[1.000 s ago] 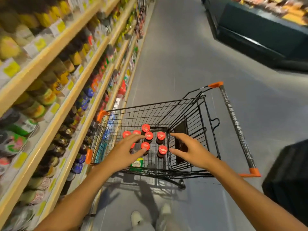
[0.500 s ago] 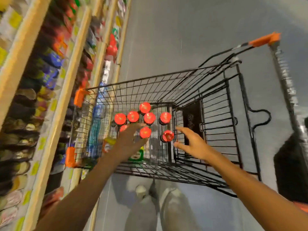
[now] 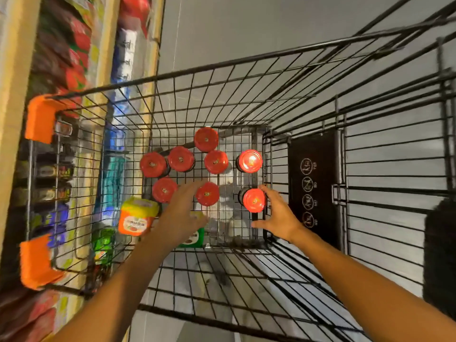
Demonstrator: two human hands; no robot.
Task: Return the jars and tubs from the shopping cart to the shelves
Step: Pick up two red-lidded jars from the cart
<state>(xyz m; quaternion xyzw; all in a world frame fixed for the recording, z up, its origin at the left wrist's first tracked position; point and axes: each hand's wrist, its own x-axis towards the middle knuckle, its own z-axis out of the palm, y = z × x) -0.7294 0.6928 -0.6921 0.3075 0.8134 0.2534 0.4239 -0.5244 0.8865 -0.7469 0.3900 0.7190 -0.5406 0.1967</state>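
Both hands down in shopping cart, fingers spread, gripping nothing. Right hand touching red-lidded jar at basket's right edge; left hand over middle jars. Orange tub near left edge. Risk: crowded jars knocked over by hasty grab.

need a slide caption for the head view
Both hands, left hand and right hand, reach into a wire shopping cart toward red-lidded jars and an orange tub.
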